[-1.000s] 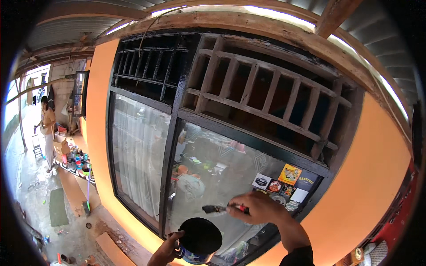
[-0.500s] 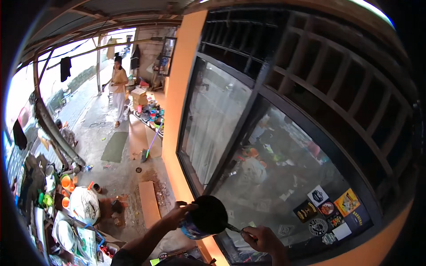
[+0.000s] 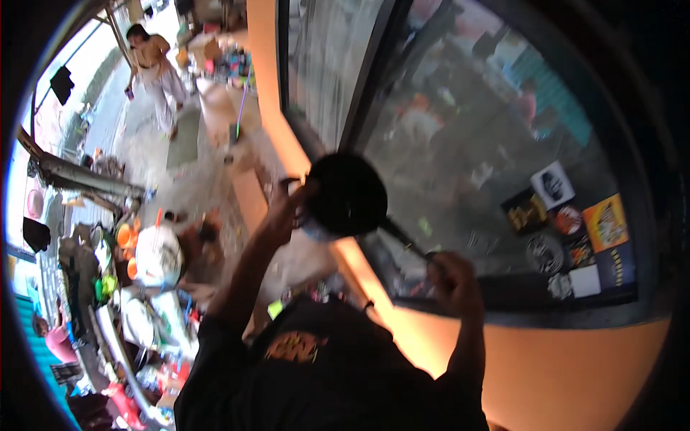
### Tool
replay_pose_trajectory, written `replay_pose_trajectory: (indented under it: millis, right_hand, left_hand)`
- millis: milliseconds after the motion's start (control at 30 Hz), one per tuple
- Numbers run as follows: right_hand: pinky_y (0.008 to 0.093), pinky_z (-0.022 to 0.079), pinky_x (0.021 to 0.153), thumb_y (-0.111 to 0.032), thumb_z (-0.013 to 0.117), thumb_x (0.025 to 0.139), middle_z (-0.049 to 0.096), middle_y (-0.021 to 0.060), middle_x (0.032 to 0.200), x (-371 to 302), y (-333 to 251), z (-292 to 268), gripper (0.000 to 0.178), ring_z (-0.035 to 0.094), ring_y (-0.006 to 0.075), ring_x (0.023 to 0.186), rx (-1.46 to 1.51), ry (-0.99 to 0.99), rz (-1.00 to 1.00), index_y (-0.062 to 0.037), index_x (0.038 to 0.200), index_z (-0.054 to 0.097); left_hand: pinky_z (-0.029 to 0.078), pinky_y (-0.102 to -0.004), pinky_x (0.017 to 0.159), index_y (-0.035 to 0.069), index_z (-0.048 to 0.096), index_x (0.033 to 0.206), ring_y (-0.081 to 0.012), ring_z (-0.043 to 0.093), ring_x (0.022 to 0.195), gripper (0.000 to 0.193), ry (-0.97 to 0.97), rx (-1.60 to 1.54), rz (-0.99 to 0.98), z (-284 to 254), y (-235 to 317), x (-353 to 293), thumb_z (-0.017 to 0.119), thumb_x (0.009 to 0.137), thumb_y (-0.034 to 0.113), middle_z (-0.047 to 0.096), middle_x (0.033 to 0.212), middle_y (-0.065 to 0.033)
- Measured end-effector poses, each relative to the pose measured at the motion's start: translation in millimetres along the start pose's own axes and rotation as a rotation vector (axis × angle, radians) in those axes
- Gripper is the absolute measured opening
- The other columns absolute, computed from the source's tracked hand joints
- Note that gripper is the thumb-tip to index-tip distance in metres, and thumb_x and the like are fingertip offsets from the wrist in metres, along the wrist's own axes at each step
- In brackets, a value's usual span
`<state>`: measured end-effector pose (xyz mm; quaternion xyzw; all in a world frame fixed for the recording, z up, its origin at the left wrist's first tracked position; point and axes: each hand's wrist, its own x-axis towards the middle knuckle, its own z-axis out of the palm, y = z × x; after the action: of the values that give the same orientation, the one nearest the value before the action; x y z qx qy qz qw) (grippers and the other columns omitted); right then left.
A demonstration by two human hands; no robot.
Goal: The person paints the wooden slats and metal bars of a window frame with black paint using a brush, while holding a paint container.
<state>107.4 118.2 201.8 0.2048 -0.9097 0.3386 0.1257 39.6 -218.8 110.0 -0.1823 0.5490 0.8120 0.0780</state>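
My left hand [image 3: 289,205] is wrapped round the side of a round can [image 3: 345,194], tilted so that its dark inside faces up. A blue patterned side shows on the can in the earlier frame. My right hand [image 3: 456,280] is closed on the handle of a slim paintbrush [image 3: 408,238], whose far end meets the can's rim; its bristles cannot be made out against the black. Both hands are in front of a black-framed window [image 3: 460,144], above its lower edge.
Several stickers [image 3: 568,223] cover the glass at lower right. An orange wall [image 3: 575,359] runs below. At left are a white sack [image 3: 159,255], orange containers [image 3: 127,237] and a leaning wooden post [image 3: 93,176]. A person [image 3: 154,68] stands farther off, near a broom [image 3: 237,129].
My view has tipped downward, so hands and can appear higher and my dark shirt shows. The brush extends farther out of the can. The person in the background has changed posture.
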Motion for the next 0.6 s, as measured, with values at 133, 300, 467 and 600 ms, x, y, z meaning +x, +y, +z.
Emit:
replay_pose_trajectory:
  millis: [133, 300, 467, 600]
  right_hand:
    - [0.0314, 0.045, 0.053, -0.008, 0.064, 0.085, 0.061, 0.0127, 0.071, -10.4, 21.4, -10.5, 0.013, 0.059, 0.0218, 0.057, 0.158, -0.042, -0.011, 0.0005, 0.094, 0.06]
    - [0.0247, 0.042, 0.047, -0.007, 0.062, 0.088, 0.06, 0.0089, 0.064, -23.1, 20.8, 3.9, 0.017, 0.058, 0.0105, 0.052, 0.445, 0.035, 0.08, 0.0039, 0.099, 0.056]
    - [0.024, 0.04, 0.045, -0.009, 0.058, 0.09, 0.057, 0.0074, 0.056, -12.4, 7.4, 5.5, 0.013, 0.055, 0.0083, 0.048, 0.337, -0.043, 0.175, 0.0037, 0.092, 0.058]
    - [0.0218, 0.045, 0.05, -0.012, 0.059, 0.092, 0.061, 0.0058, 0.065, -3.9, 1.5, -9.6, 0.015, 0.059, 0.0083, 0.059, 0.246, -0.112, 0.234, 0.0021, 0.098, 0.06]
  left_hand:
    - [0.042, -0.0352, 0.072, 0.017, 0.034, 0.131, -0.0196, 0.05, 0.094, 0.065, -0.022, -0.041, -0.12, 0.7, 2.7, -1.4, 0.067, 0.081, 0.041, 0.049, 0.111, -0.0085]
    - [0.039, -0.0425, 0.088, 0.018, 0.031, 0.131, -0.0254, 0.05, 0.106, 0.061, -0.072, -0.074, -0.002, 12.5, -21.7, -17.7, 0.065, 0.084, 0.037, 0.05, 0.12, -0.0116]
    - [0.038, -0.0471, 0.091, 0.018, 0.029, 0.131, -0.0254, 0.05, 0.111, 0.062, -0.1, -0.073, 0.075, 4.9, -32.9, -18.8, 0.066, 0.083, 0.033, 0.052, 0.12, -0.0128]
    - [0.039, -0.0446, 0.091, 0.015, 0.026, 0.132, -0.0245, 0.052, 0.109, 0.068, -0.06, -0.054, 0.03, 2.0, -30.2, -14.4, 0.07, 0.082, 0.031, 0.053, 0.117, -0.015]
